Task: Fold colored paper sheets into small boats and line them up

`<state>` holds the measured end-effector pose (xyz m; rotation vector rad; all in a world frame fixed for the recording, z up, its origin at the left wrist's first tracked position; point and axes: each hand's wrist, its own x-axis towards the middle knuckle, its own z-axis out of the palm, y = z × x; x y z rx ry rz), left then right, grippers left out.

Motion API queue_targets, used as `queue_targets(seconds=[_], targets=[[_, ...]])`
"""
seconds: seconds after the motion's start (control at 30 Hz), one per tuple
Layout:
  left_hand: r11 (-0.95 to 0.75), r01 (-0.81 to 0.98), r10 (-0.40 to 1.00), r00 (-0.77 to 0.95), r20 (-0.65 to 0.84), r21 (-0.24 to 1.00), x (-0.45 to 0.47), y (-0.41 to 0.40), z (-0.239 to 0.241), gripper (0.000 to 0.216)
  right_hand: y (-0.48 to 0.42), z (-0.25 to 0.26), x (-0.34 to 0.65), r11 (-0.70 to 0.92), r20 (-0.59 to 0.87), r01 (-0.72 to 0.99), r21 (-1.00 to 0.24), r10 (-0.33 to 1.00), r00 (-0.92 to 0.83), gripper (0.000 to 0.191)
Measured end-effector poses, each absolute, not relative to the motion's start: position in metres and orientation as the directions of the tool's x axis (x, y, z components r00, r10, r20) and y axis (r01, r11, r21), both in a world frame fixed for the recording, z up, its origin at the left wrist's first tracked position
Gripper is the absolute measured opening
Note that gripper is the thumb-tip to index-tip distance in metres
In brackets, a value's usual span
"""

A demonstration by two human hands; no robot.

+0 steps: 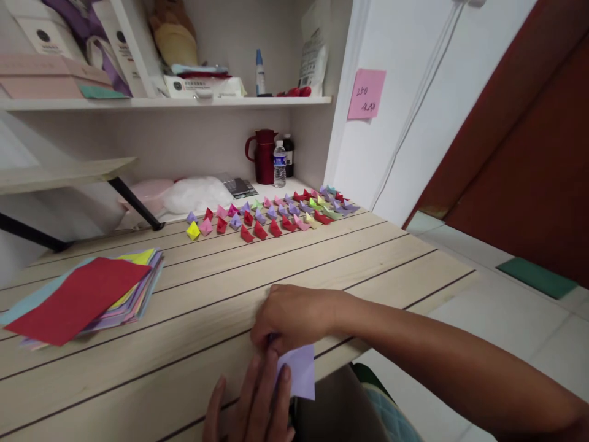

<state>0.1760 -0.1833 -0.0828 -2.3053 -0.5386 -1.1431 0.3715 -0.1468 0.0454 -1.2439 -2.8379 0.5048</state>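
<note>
A lilac sheet of paper point(301, 371) lies at the near edge of the wooden desk point(322, 258), partly folded and hanging over the edge. My right hand point(294, 316) is curled over its top part, fingers pinched on the fold. My left hand point(251, 405) lies with fingers stretched flat, pressing the paper's left side against the desk. Part of the paper is hidden under both hands.
A stack of coloured paper with a red sheet on top point(80, 298) sits at the left. Several small folded paper shapes point(271, 215) stand in rows farther back. Behind them are a dark red jug point(263, 156), a water bottle point(279, 164), and shelves above.
</note>
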Motion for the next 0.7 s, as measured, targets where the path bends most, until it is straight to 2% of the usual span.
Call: queue_targets(seconds=[0.07, 0.17, 0.27, 0.33, 0.4, 0.43, 0.5, 0.57, 0.7], targets=[[-0.792, 0.544, 0.116, 0.580, 0.806, -0.277, 0.175, -0.183, -0.086, 0.031, -0.153, 0.039, 0.375, 0.604, -0.018, 0.741, -0.294, 0.771, -0.636, 0.007], [-0.805, 0.534, 0.123, 0.576, 0.808, -0.258, 0.172, -0.185, -0.090, 0.032, -0.172, 0.033, 0.388, 0.494, 0.182, 0.817, -0.297, 0.869, -0.460, 0.036], [-0.817, 0.541, 0.167, 0.555, 0.815, -0.201, 0.172, -0.188, -0.092, 0.031, -0.202, 0.033, 0.401, 0.459, 0.312, 0.804, -0.377, 0.881, -0.356, 0.033], [-0.819, 0.552, 0.205, 0.535, 0.820, -0.155, 0.174, -0.191, -0.090, 0.029, -0.224, 0.030, 0.406, 0.475, 0.308, 0.760, -0.444, 0.877, -0.369, 0.043], [-0.820, 0.563, 0.248, 0.514, 0.821, -0.105, 0.176, -0.193, -0.086, 0.026, -0.242, 0.021, 0.407, 0.478, 0.264, 0.779, -0.406, 0.877, -0.400, 0.064], [-0.819, 0.568, 0.273, 0.504, 0.820, -0.076, 0.177, -0.194, -0.084, 0.026, -0.249, 0.016, 0.406, 0.476, 0.246, 0.794, -0.378, 0.878, -0.410, 0.066], [-0.818, 0.575, 0.327, 0.488, 0.810, -0.016, 0.178, -0.196, -0.080, 0.026, -0.255, 0.004, 0.402, 0.449, 0.267, 0.821, -0.354, 0.889, -0.371, 0.058], [-0.806, 0.591, 0.376, 0.480, 0.793, 0.025, 0.179, -0.197, -0.077, 0.032, -0.255, -0.004, 0.398, 0.406, 0.289, 0.828, -0.387, 0.906, -0.309, 0.050], [-0.776, 0.631, 0.411, 0.502, 0.761, 0.002, 0.180, -0.199, -0.073, 0.056, -0.248, -0.005, 0.393, 0.336, 0.285, 0.798, -0.501, 0.934, -0.215, 0.032]])
